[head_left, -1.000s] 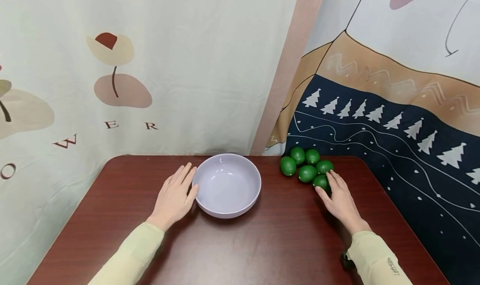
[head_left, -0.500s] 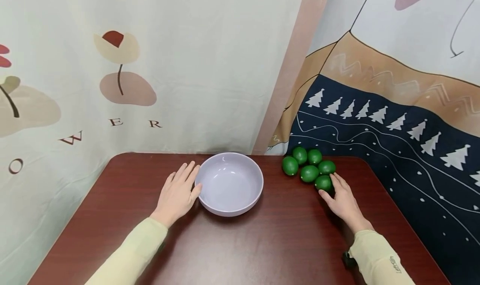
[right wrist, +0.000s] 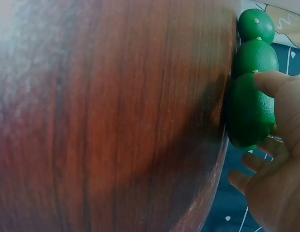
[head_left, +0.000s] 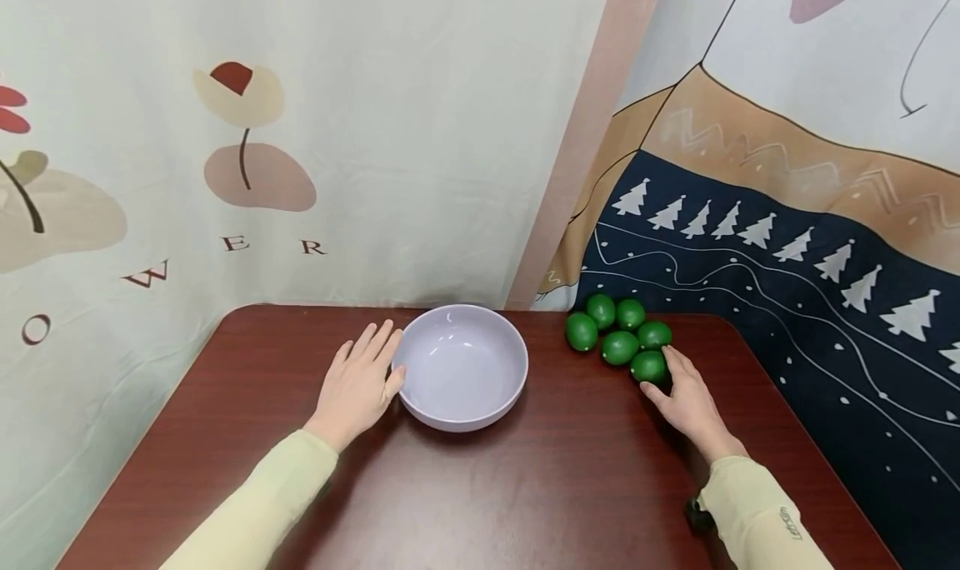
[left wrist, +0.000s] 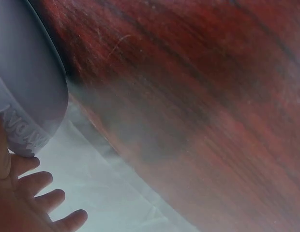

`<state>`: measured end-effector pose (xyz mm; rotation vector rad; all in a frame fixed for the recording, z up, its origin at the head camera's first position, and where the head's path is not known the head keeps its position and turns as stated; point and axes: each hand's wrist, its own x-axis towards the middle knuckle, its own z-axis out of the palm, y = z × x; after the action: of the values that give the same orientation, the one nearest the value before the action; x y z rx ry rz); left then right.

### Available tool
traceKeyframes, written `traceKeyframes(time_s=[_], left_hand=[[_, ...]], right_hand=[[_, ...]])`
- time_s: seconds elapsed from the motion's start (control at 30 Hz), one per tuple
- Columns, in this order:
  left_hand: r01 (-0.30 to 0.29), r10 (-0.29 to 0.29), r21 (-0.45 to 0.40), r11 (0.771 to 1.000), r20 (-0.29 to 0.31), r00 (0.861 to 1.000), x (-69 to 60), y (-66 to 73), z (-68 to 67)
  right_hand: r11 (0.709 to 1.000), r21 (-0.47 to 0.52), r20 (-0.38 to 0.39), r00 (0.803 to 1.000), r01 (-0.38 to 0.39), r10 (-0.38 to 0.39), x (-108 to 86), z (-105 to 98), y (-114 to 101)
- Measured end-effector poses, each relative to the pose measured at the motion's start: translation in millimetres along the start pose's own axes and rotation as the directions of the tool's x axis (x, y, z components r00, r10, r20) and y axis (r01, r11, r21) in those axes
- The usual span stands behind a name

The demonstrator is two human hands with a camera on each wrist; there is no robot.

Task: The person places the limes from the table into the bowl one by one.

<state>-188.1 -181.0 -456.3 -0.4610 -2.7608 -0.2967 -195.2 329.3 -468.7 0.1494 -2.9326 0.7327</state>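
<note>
A pale lavender bowl [head_left: 462, 422] stands near the back of the table, left of several green limes [head_left: 620, 348] grouped at the back right. My left hand [head_left: 356, 391] lies against the bowl's left side with straight fingers, its thumb at the rim. In the left wrist view, raised lettering shows on the bowl [left wrist: 29, 121] beside the fingers. My right hand [head_left: 690, 403] is at the nearest lime [head_left: 648, 367], thumb on the near side and relaxed fingers on the right. The right wrist view shows the thumb tip at that lime [right wrist: 249, 111]; firm contact is unclear.
The dark red wooden table [head_left: 480, 503] has rounded back corners. A pale curtain [head_left: 405, 137] with flower prints hangs behind it. A navy cloth [head_left: 825, 337] with white trees hangs along the right side, close to the limes.
The whole head view shifts slightly to the right. My right hand has eased back a little from the nearest lime, uncovering more of it. The left hand stays at the bowl.
</note>
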Motion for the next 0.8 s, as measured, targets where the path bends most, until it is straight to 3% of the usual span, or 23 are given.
traceKeyframes(time_s=[0.4,0.8], left_hand=[[-0.006,0.006,0.003,1.000,0.017,1.000,0.7,0.2,-1.5],[0.009,-0.008,-0.011,1.000,0.023,1.000,0.5,0.1,0.6]], right_hand=[[1.000,-0.013,-0.016,1.000,0.008,-0.008,1.1,0.0,0.8],[0.998,0.003,-0.039,0.997,-0.060,0.060,2.2,1.2,2.7]])
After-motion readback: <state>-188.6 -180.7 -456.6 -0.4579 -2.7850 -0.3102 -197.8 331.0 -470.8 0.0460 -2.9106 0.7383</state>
